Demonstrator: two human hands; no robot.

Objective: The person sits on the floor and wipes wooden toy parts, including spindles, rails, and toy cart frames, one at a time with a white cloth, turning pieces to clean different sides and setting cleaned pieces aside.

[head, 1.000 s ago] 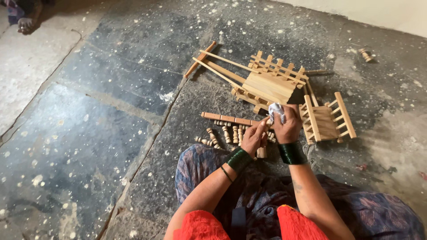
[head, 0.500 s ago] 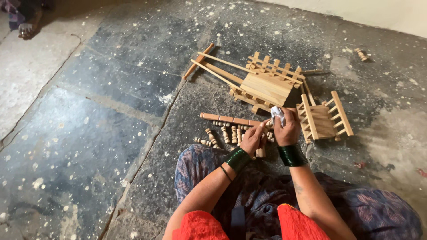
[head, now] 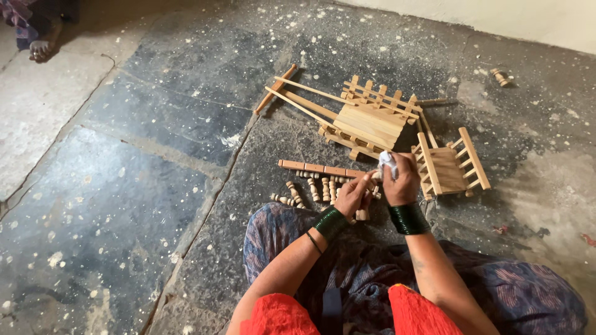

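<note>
My right hand (head: 402, 181) grips a small crumpled white cloth (head: 388, 162). My left hand (head: 354, 195) is closed around a small wooden piece right beside it, over a cluster of short turned wooden pegs (head: 313, 189) on the stone floor. A long flat wooden strip with holes (head: 316, 168) lies just beyond the pegs. Farther off is a small wooden cart frame with long shafts (head: 363, 121), and to my right lies a ladder-like wooden frame (head: 450, 163). Both wrists wear dark green bangles.
The floor is dark speckled stone slabs (head: 155, 186) with seams. A lone wooden peg (head: 500, 77) lies at the far right near the pale wall. Another person's bare foot (head: 40, 49) shows at the top left. My patterned skirt covers my lap.
My hands have stayed together over the pegs, shifting only slightly. The white cloth stays in my right hand.
</note>
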